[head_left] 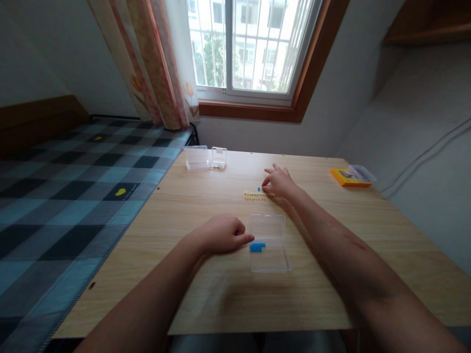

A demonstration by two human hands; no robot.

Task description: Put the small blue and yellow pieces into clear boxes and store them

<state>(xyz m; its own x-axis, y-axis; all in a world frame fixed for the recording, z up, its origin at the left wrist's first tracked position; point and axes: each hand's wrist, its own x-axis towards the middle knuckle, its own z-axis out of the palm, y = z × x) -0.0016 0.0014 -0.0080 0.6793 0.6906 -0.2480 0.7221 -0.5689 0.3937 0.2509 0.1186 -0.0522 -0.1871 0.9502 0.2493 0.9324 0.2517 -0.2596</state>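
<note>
Lying just left of the right hand [280, 184], a small blue cube [259, 189] is showing beyond rows of yellow pieces [253, 199] on the table [206, 196]; I cannot tell whether that hand is gripping anything. The left hand [224, 233] is pointing a digit toward blue bars [256, 249] in the open clear box [275, 258], its other fingers curling inward, its grip unclear.

Table [147, 215]: smooth wood grain, faint sheen
Open box [272, 259]: clear, glossy plastic
Blue pieces [255, 249]: seemingly plastic
Bed cover [69, 196]: matt cloth
Curtain [154, 63]: matt cloth
Window surround [250, 111]: wood, slight gloss
Wall [405, 122]: smooth, matt
</note>
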